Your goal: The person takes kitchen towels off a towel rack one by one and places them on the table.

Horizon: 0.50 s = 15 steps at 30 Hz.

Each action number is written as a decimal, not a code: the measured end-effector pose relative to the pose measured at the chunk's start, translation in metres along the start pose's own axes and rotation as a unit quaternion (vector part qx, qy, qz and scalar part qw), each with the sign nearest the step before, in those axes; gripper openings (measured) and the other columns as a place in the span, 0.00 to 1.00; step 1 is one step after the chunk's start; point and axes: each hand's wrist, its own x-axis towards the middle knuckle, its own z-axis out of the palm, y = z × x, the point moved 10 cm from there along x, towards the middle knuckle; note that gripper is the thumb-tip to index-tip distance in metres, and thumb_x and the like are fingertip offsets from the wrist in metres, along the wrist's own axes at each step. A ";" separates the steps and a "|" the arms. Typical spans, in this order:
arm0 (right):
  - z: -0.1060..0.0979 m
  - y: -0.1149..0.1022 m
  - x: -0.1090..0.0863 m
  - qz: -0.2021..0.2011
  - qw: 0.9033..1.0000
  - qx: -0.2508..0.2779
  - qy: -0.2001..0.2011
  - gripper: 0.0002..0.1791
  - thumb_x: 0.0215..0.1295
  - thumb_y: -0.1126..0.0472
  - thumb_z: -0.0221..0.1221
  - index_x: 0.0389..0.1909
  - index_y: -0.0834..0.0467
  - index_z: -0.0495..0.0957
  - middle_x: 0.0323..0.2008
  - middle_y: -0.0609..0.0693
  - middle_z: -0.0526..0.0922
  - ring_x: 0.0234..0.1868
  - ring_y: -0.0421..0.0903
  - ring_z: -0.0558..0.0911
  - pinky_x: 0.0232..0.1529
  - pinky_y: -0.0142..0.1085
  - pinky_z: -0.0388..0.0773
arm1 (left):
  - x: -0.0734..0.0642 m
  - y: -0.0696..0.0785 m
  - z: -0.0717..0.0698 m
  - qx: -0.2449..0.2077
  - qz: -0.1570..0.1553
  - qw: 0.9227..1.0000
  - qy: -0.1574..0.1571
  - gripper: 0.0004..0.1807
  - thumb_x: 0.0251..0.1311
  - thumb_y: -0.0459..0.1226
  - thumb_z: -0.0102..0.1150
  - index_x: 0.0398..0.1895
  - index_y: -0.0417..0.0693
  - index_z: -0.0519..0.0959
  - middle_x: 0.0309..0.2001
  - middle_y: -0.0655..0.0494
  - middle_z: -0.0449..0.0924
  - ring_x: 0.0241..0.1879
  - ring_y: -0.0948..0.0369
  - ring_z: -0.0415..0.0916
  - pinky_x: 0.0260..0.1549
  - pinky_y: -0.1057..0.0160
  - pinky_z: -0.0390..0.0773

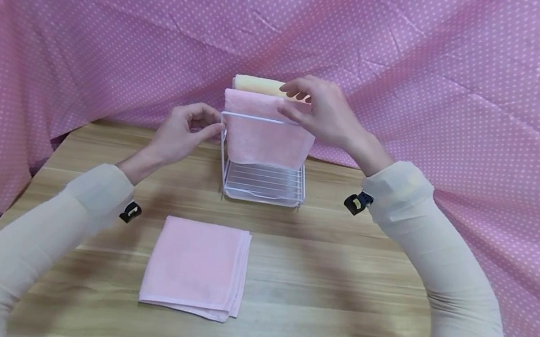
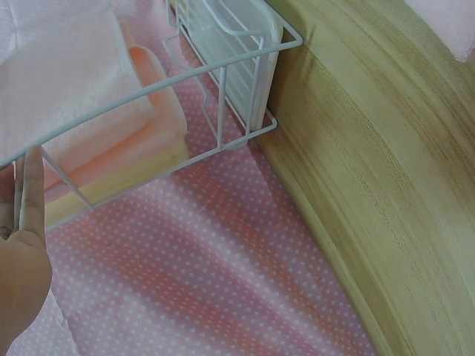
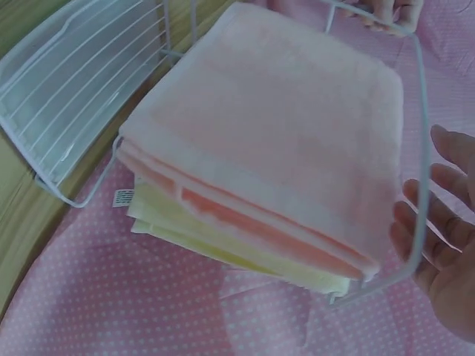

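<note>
A white wire rack (image 1: 224,153) stands on the table with a pink towel (image 1: 268,142) hanging over one of its upper bars. Behind it hangs a yellow towel (image 1: 258,84), with a small label visible in the right wrist view. At the rack's upper left corner, my left hand (image 1: 184,130) pinches the wire frame between thumb and fingers. My right hand (image 1: 327,110) is at the upper right of the towels, fingers parted and gently bent, gripping nothing. In the right wrist view, the right hand's fingers (image 3: 438,215) are beside the rack's end wire; contact is unclear.
A second pink towel (image 1: 196,265), folded into a square, lies flat on the wooden table (image 1: 323,308) in front of the rack. The rack's base holds a pale tray (image 1: 263,197) under its wires. Pink dotted cloth (image 1: 167,16) hangs behind and beside the table.
</note>
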 end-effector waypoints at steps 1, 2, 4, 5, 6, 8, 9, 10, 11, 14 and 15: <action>0.001 0.002 0.001 0.002 1.000 0.000 -0.002 0.22 0.72 0.53 0.68 0.61 0.62 0.82 0.59 0.59 0.86 0.59 0.55 0.84 0.66 0.50 0.85 | 0.000 0.000 0.000 0.003 0.001 1.000 0.000 0.09 0.71 0.29 0.64 0.50 0.34 0.81 0.42 0.52 0.87 0.38 0.62 0.88 0.42 0.69 0.94; 0.002 0.004 0.002 0.003 1.000 -0.001 -0.003 0.23 0.72 0.53 0.68 0.61 0.61 0.82 0.59 0.59 0.86 0.59 0.54 0.84 0.67 0.51 0.85 | 0.000 0.000 0.001 0.005 0.002 1.000 0.000 0.09 0.71 0.30 0.64 0.51 0.34 0.81 0.42 0.52 0.87 0.38 0.61 0.88 0.42 0.70 0.94; 0.005 0.008 0.004 0.004 1.000 -0.002 -0.004 0.23 0.71 0.53 0.69 0.61 0.61 0.82 0.58 0.59 0.87 0.58 0.54 0.84 0.67 0.50 0.84 | 0.000 0.001 0.001 0.008 0.004 1.000 0.001 0.09 0.72 0.30 0.64 0.51 0.34 0.81 0.42 0.54 0.87 0.38 0.63 0.88 0.42 0.70 0.94; 0.007 0.009 0.005 0.002 1.000 -0.004 -0.006 0.23 0.71 0.53 0.69 0.61 0.60 0.82 0.58 0.58 0.87 0.58 0.54 0.84 0.66 0.50 0.84 | -0.001 0.001 0.001 0.009 0.004 1.000 0.001 0.09 0.72 0.30 0.64 0.51 0.33 0.81 0.42 0.53 0.87 0.37 0.65 0.87 0.42 0.70 0.94; 0.008 0.011 0.006 0.001 1.000 -0.004 -0.008 0.22 0.71 0.53 0.69 0.60 0.60 0.82 0.57 0.58 0.87 0.57 0.53 0.84 0.66 0.49 0.84 | -0.001 0.001 0.001 0.008 0.004 1.000 0.001 0.09 0.72 0.30 0.63 0.51 0.33 0.81 0.42 0.54 0.87 0.37 0.67 0.87 0.42 0.71 0.94; 0.012 0.013 0.008 0.002 1.000 -0.003 -0.013 0.22 0.70 0.54 0.70 0.60 0.60 0.83 0.56 0.58 0.88 0.56 0.53 0.84 0.64 0.48 0.84 | -0.002 0.001 0.001 0.008 0.003 1.000 0.001 0.10 0.72 0.30 0.63 0.51 0.33 0.81 0.42 0.53 0.87 0.36 0.68 0.86 0.42 0.71 0.93; 0.014 0.015 0.009 0.003 1.000 -0.002 -0.016 0.22 0.70 0.55 0.70 0.60 0.60 0.83 0.55 0.57 0.88 0.56 0.53 0.84 0.63 0.47 0.84 | -0.002 0.002 0.001 0.009 0.003 1.000 0.000 0.10 0.72 0.30 0.63 0.51 0.32 0.81 0.42 0.53 0.87 0.36 0.70 0.86 0.42 0.71 0.93; 0.015 0.015 0.010 0.004 1.000 -0.001 -0.017 0.21 0.70 0.55 0.70 0.59 0.60 0.83 0.54 0.57 0.88 0.56 0.52 0.84 0.62 0.46 0.84 | -0.003 0.002 0.002 0.011 0.002 1.000 0.000 0.10 0.72 0.30 0.63 0.51 0.32 0.81 0.42 0.52 0.87 0.36 0.71 0.85 0.42 0.71 0.93; 0.016 0.016 0.011 0.007 1.000 0.000 -0.019 0.21 0.70 0.55 0.70 0.59 0.60 0.83 0.54 0.57 0.89 0.55 0.52 0.84 0.61 0.46 0.84 | -0.003 0.002 0.002 0.011 0.002 1.000 0.000 0.10 0.72 0.31 0.63 0.51 0.32 0.81 0.42 0.52 0.87 0.36 0.71 0.85 0.42 0.72 0.93; 0.019 0.018 0.013 0.015 1.000 -0.003 -0.021 0.21 0.70 0.55 0.70 0.59 0.59 0.84 0.52 0.56 0.89 0.53 0.52 0.84 0.58 0.44 0.84 | -0.004 0.003 0.002 0.011 -0.001 1.000 0.001 0.10 0.72 0.31 0.64 0.51 0.32 0.81 0.42 0.53 0.87 0.36 0.71 0.85 0.42 0.71 0.93; 0.020 0.019 0.014 0.017 1.000 -0.006 -0.022 0.21 0.70 0.55 0.70 0.59 0.59 0.84 0.51 0.56 0.89 0.52 0.51 0.84 0.58 0.44 0.84 | -0.004 0.002 0.002 0.009 -0.003 1.000 0.001 0.10 0.72 0.31 0.64 0.51 0.32 0.81 0.42 0.54 0.87 0.36 0.70 0.85 0.43 0.71 0.93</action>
